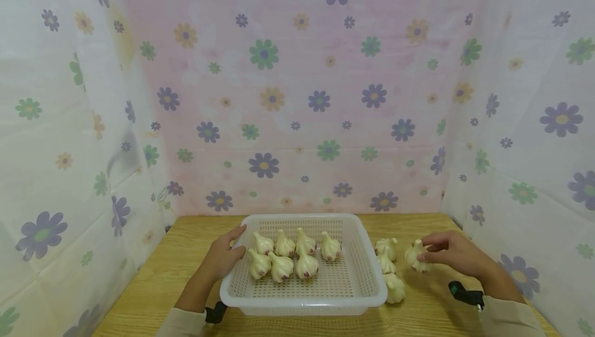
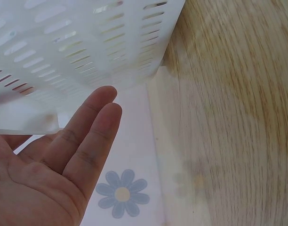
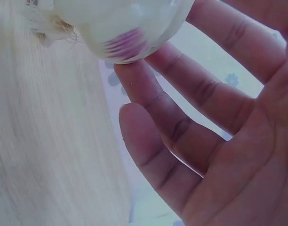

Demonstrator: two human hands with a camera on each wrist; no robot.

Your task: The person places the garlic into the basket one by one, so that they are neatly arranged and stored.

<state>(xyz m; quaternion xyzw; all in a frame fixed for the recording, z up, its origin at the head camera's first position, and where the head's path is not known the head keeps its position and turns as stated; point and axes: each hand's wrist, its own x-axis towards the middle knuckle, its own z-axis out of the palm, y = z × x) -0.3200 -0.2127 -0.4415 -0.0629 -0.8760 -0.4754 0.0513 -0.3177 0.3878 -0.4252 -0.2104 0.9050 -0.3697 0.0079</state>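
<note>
A white plastic basket (image 1: 304, 303) holds several garlic bulbs (image 1: 282, 267) in two rows toward its back left. The left hand (image 1: 222, 255) is at the basket's left rim, thumb over the edge; in the left wrist view its fingers (image 2: 94, 127) lie extended along the outside of the perforated wall (image 2: 106, 42). Right of the basket, the right hand (image 1: 453, 254) pinches a garlic bulb (image 1: 416, 257) between thumb and fingers. In the right wrist view this bulb (image 3: 130, 28) shows a purple patch against the fingertips of the right hand (image 3: 205, 113).
Several other garlic bulbs (image 1: 394, 288) lie on the wooden table (image 1: 418, 321) against the basket's right side. Flower-patterned cloth (image 1: 297, 94) hangs behind and on both sides. Dark straps (image 1: 466, 294) are at both wrists.
</note>
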